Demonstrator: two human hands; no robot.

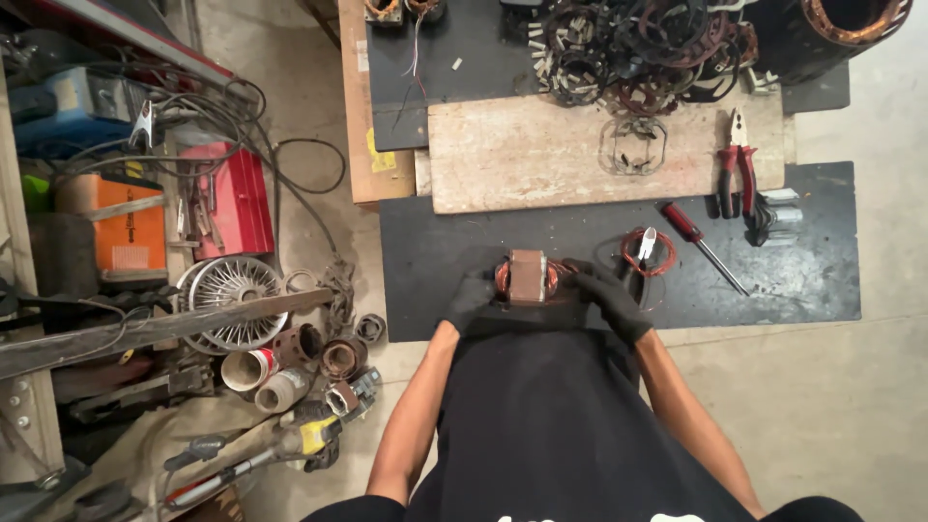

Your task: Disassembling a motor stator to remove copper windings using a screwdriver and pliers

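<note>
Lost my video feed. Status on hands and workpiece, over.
Both gloved hands, left hand and right hand, grip the copper-wound coil on the black mat. Wire cutters lie just right.

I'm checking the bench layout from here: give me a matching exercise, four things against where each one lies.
Things:
1. motor stator
2. red-handled pliers
3. red-handled screwdriver
4. coil of copper wire

Places:
A. on the pale wooden board, at its right end
B. between the two gloved hands, left hand and right hand
C. on the black mat, slanting, below the pliers
D. on the black mat, just right of the right hand

Pairs: 1-B, 2-A, 3-C, 4-D
</note>
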